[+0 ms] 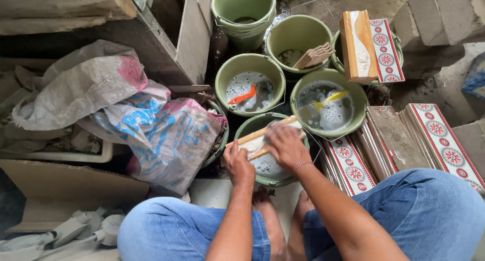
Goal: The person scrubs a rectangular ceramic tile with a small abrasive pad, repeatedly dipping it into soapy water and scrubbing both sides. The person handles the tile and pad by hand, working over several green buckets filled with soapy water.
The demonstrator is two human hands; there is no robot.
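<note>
- The person sits low, knees in blue jeans (434, 210) spread wide, bare feet (275, 220) between them on the floor.
- The left hand (239, 166) is closed around the near end of a long tile (262, 136), holding it across the rim of the nearest bucket (283, 179).
- The right hand (286, 146) lies flat on top of the tile, fingers spread and blurred — it presses down rather than grips; a thin bracelet (302, 164) sits on that wrist.
- The tile slants up to the right over foamy water in the bucket, just in front of the feet.
- To the right, touching the knee, patterned tiles (444, 150) with red-and-white flower borders stand on edge in a row.
- To the left, a crumpled sack (166, 140) with blue print leans against the bucket, and a grey sack (81, 87) lies behind it.
- Just beyond, two more green buckets hold soapy water — the left bucket (250, 84) with an orange brush (242, 96), the right bucket (328, 102) with a yellow brush (331, 96).
- Farther back, a bucket (295, 39) holds a stack of brown pieces (314, 55), and another one (243, 13) stands nearly empty.
- A box-like tile stack (369, 46) rests on a bucket at the far right, beside grey blocks (439, 18).
</note>
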